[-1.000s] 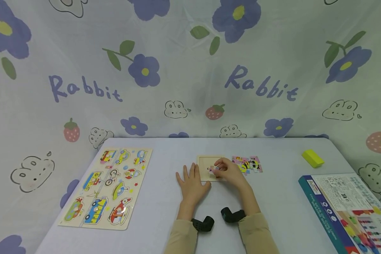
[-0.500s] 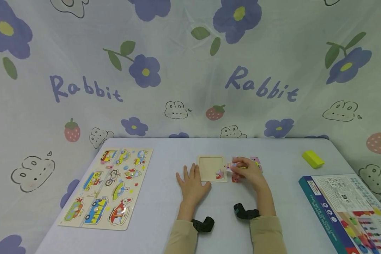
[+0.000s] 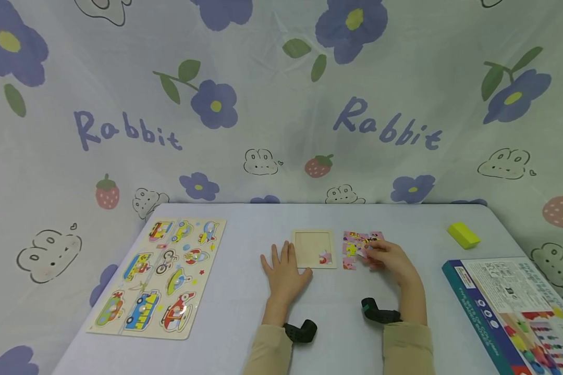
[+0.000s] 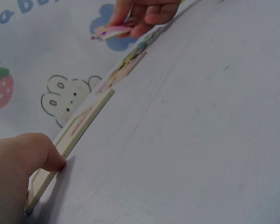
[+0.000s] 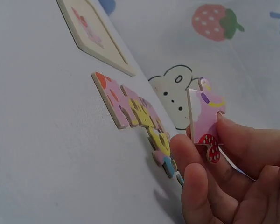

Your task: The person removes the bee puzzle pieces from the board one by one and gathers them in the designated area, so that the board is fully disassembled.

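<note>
My right hand (image 3: 394,261) pinches a pink jigsaw piece (image 5: 207,112) with a red dotted patch between thumb and fingers. It holds the piece above the group of loose jigsaw pieces (image 3: 350,249), partly covering them. To their left lies a shallow wooden puzzle tray (image 3: 311,233), with one pink and red piece (image 3: 325,257) in its lower right corner. Fingers spread, my left hand (image 3: 283,276) rests on the table along the tray's left side. In the left wrist view its thumb (image 4: 49,156) touches the tray's edge.
A wooden vehicle puzzle board (image 3: 159,278) lies at the left. On the right are a yellow block (image 3: 463,235) and a large printed box (image 3: 511,307). A patterned cloth (image 3: 281,104) hangs behind the white table.
My right hand has moved right from over the tray to the loose pieces, carrying the jigsaw piece. The piece in the tray's corner is now uncovered. My left hand has stayed put.
</note>
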Available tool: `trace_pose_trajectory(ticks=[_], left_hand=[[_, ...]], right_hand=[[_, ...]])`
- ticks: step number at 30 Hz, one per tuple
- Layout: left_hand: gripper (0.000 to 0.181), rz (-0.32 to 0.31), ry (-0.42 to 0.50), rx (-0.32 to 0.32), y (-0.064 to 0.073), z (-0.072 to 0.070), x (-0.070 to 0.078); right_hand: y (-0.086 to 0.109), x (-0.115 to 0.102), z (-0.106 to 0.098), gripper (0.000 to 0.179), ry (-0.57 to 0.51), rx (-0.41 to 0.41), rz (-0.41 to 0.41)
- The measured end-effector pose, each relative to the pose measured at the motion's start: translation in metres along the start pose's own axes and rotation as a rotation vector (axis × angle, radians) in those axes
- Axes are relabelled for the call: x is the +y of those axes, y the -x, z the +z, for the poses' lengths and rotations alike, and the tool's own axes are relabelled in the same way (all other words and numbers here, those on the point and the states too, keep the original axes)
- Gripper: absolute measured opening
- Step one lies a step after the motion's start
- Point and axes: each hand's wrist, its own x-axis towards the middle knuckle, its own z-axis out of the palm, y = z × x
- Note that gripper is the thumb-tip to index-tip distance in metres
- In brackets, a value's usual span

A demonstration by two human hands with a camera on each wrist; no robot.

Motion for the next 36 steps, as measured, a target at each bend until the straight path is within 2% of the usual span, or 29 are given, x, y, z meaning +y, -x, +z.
trace_pose_trajectory(ticks=[6,13,22,30,36], left_hand=[[0.077,-0.003,-0.009,-0.006,0.000,0.000,0.000],[0.078,-0.008,0.002,-0.013,0.000,-0.001,0.000],[0.077,-0.006,0.002,-0.009,0.001,-0.002,0.000],[0.078,-0.011,0.002,-0.026,0.001,-0.004,0.001],[0.078,-0.014,0.000,-0.033,0.001,-0.004,0.001]], right_hand=[[0.002,0.001,-0.004,0.039,0.034,0.004,0.035],[0.004,0.006,-0.011,0.042,0.074,0.081,0.061],[0.005,0.010,-0.013,0.038,0.148,0.123,0.128],[0.003,0.009,-0.010,0.034,0.268,0.138,0.114],[0.003,0.008,-0.008,0.034,0.268,0.151,0.116]])
